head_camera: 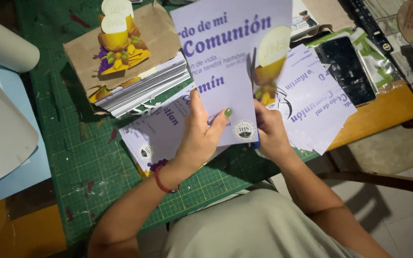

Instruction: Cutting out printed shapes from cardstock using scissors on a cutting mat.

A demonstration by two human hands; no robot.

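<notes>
My left hand (201, 138), with green nails and a red cord bracelet, pinches the lower edge of a lavender printed sheet (221, 57) held up over the table. My right hand (271, 134) grips scissors with a blue handle. Their dark blades (254, 76) run up into the sheet beside a printed yellow chalice with a white disc (271, 57). The part of the sheet carrying the chalice is blurred.
A green cutting mat (87, 157) covers the table. A stack of sheets under brown paper (139, 86) carries cut-out chalices (115, 38). Loose lavender sheets (316, 105) lie right; more lie under my left hand (154, 134). A black phone (347, 67) is at back right, a white roll (1, 43) at left.
</notes>
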